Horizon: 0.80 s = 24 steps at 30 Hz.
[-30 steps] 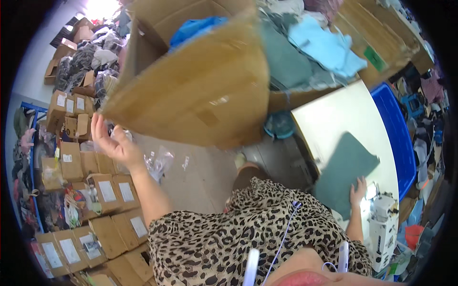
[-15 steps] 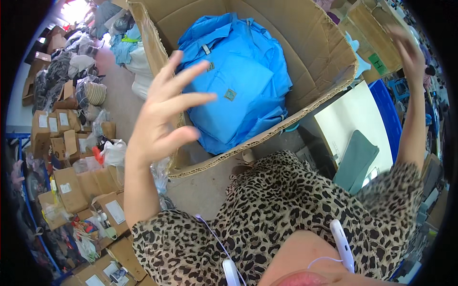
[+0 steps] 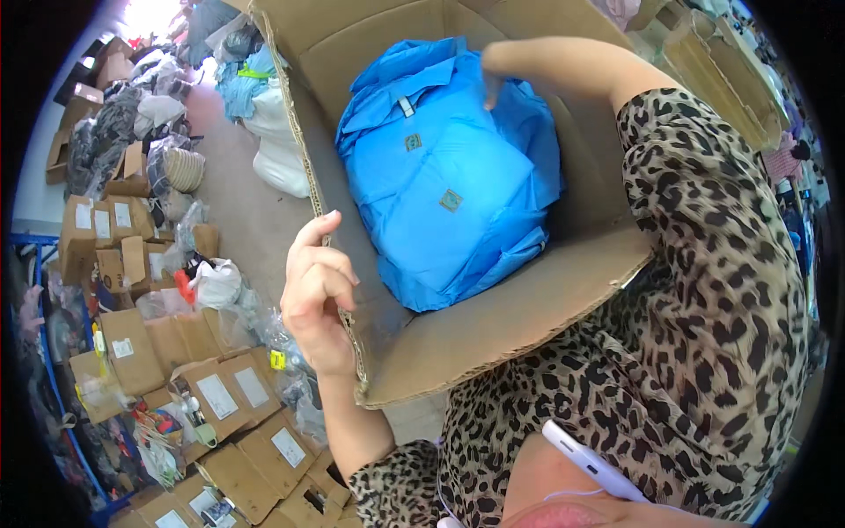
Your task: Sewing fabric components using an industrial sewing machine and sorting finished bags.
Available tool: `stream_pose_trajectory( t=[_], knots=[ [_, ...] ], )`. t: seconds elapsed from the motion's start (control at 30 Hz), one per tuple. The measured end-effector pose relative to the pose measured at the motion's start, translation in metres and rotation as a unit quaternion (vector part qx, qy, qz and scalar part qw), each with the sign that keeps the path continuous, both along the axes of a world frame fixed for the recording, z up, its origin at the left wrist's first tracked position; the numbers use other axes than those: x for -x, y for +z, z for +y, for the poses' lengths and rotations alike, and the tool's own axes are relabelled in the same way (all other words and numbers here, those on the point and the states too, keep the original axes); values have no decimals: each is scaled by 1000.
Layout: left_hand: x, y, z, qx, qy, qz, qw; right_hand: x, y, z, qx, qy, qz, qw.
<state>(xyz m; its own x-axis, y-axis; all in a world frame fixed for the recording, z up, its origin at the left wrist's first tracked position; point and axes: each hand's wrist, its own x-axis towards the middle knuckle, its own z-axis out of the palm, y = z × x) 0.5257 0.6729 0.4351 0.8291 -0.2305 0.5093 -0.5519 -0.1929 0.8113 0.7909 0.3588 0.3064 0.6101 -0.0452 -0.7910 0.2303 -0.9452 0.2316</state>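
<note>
In front of me is a large open cardboard box (image 3: 493, 348), its near wall close to my leopard-print clothing. Bright blue folded fabric (image 3: 449, 238), slick-looking with small square patches and a pale tag, lies bundled inside. My left hand (image 3: 321, 299) grips the box's left rim, fingers curled over the edge. Over the box's far right part reaches my right hand (image 3: 506, 63), bent downward at the blue fabric's upper edge. Its fingers are blurred and partly hidden, so whether they touch or pinch the fabric does not show.
Flattened and opened cartons (image 3: 233, 392) with plastic bags cover the floor at the left. White sacks (image 3: 277, 141) stand just beyond the box's left wall. Another open carton (image 3: 726, 79) sits at the far right. A blue metal rack (image 3: 66, 449) edges the far left.
My left hand has come down from the air onto the box's left rim. My right arm has swung from the far right over into the box. The box appears nearer to me.
</note>
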Motion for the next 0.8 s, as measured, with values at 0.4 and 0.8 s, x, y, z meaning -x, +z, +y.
stream_pose_trajectory(
  t=[0.4,0.8],
  knots=[
    [3,-13,-1,101,49,-3,994,55,-113,-67,-343,-430,-114,827],
    [-1,-20,-21,120,15,3,993,75,-71,-6,-491,-437,-60,751]
  ],
)
